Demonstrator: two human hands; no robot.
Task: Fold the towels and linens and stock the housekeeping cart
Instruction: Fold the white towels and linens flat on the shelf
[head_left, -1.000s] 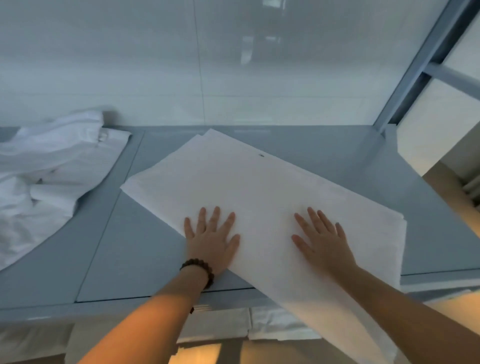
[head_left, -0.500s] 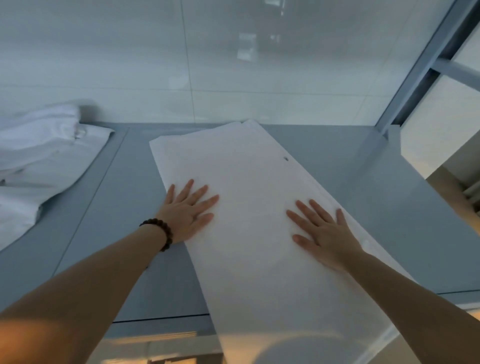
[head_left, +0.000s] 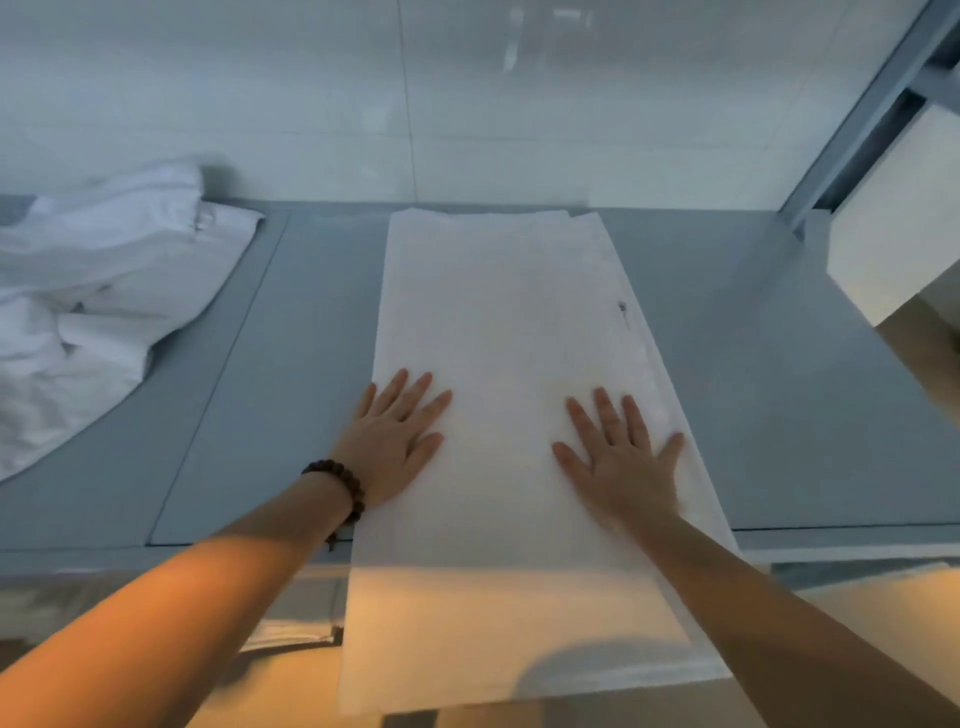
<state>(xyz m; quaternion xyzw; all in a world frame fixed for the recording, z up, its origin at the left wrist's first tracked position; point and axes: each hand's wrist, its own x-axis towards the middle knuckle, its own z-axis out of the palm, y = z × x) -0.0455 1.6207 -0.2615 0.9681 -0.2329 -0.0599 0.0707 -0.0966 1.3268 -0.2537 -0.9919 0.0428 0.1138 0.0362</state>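
Observation:
A long white folded linen (head_left: 498, 322) lies lengthwise on the grey cart top (head_left: 727, 395), running from the back wall to me. Its near end hangs over the front edge. My left hand (head_left: 392, 441), with a dark bead bracelet at the wrist, presses flat on the linen's left edge. My right hand (head_left: 621, 457) presses flat near its right edge, fingers spread. A small dark mark shows on the linen's right side.
A rumpled heap of white linen (head_left: 93, 312) lies on the cart top at the left. A pale tiled wall (head_left: 467, 104) stands right behind. A grey metal post (head_left: 862, 104) rises at the back right. Folded white cloth (head_left: 291, 631) shows on a lower shelf.
The linen has turned from lying diagonally across the top to lying straight, its far end square to the wall. Both hands stayed flat on it and swung with it.

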